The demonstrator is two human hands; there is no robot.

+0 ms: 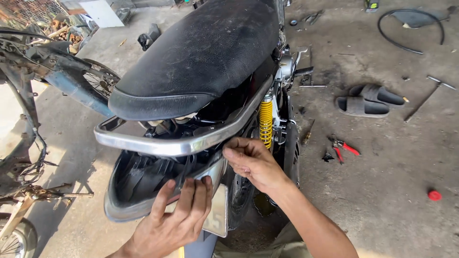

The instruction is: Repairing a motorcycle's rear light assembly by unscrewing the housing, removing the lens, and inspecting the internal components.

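I look down at the rear of a motorcycle with a black seat (205, 52) and a chrome grab rail (158, 145) below it. My left hand (174, 222) lies flat, fingers spread, on the rear tail section (134, 191), just above the licence plate (217, 215). My right hand (253, 162) reaches to the right side of the tail, fingers curled against the edge under the rail, next to the yellow shock spring (265, 123). Whether it pinches something small I cannot tell.
Red-handled pliers (344, 148) and a pair of dark slippers (370, 100) lie on the concrete to the right. A T-handle wrench (430, 93), a black hose loop (411, 28) and a red cap (434, 195) lie further out. A stripped bike frame (43, 71) stands at left.
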